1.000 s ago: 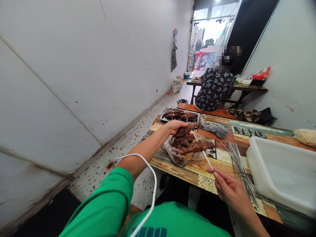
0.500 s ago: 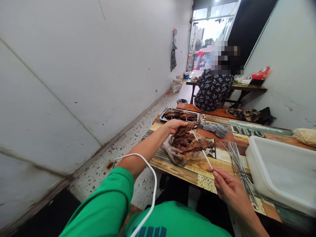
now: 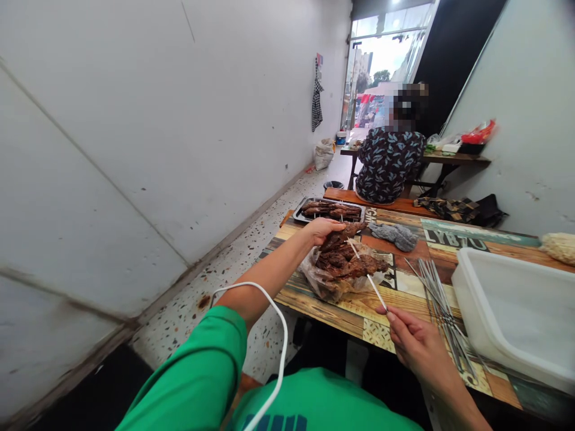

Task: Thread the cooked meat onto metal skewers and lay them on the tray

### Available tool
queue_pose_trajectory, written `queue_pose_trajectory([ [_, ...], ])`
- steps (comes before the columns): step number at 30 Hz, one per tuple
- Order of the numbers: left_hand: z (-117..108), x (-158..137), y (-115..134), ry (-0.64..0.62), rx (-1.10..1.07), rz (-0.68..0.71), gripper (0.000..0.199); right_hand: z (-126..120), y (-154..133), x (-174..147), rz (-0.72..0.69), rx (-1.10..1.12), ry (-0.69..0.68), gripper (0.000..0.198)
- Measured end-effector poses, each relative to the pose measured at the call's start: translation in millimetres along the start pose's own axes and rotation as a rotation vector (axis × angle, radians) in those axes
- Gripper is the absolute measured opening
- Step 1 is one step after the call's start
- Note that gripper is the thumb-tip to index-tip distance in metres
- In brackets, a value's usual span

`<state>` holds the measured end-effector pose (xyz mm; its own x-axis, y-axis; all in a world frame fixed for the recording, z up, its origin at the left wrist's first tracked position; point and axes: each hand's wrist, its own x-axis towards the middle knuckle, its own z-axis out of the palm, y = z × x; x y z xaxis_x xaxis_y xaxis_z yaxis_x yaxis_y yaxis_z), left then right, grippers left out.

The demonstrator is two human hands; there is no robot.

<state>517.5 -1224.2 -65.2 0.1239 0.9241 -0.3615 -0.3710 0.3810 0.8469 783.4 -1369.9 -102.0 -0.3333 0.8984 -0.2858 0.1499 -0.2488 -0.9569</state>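
Note:
My right hand [image 3: 413,338] grips the lower end of a flat metal skewer [image 3: 376,290]. That skewer runs through one dark brown piece of meat [image 3: 371,265], and its tip points up toward my left hand [image 3: 327,228]. Fingers closed, my left hand holds another dark brown piece of meat [image 3: 338,240] beside the tip; whether the tip touches it I cannot tell. Beneath both lies a clear plastic bag [image 3: 320,284] with more brown meat in it. Behind my left hand, a metal tray [image 3: 299,216] holds skewered meat.
A grey cloth [image 3: 395,236] lies beyond the meat. Several loose metal skewers [image 3: 442,311] rest near a large white plastic tub [image 3: 471,299] on the right of the patterned table [image 3: 323,310]. A white cable [image 3: 284,341] loops over my left forearm. Ahead, a person [image 3: 390,161] sits on a bench.
Both hands keep nearly the same pose, the skewer and meat between them. The view has shifted slightly, and the seated person's head has moved a little.

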Motion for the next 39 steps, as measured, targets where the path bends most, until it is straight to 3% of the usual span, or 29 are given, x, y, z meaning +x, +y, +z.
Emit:
queue_pose_trajectory([
  [8,4.7,5.6,-6.4,0.099,0.02,0.142,0.006,4.7,-4.8,-1.7,0.026,-0.008,0.021,0.092],
  [18,7.5,-1.5,-1.7,-0.034,-0.031,-0.014,0.003,6.4,3.3,0.0,-0.037,-0.012,0.037,0.082],
  [23,3.1,-1.3,0.8,-0.025,-0.03,-0.064,0.008,1.2,3.6,-6.7,-0.067,-0.025,0.025,0.075],
  [39,-19.7,2.0,6.4,-0.178,0.121,-0.123,0.008,-9.5,2.3,-5.6,-0.026,0.02,-0.006,0.073],
])
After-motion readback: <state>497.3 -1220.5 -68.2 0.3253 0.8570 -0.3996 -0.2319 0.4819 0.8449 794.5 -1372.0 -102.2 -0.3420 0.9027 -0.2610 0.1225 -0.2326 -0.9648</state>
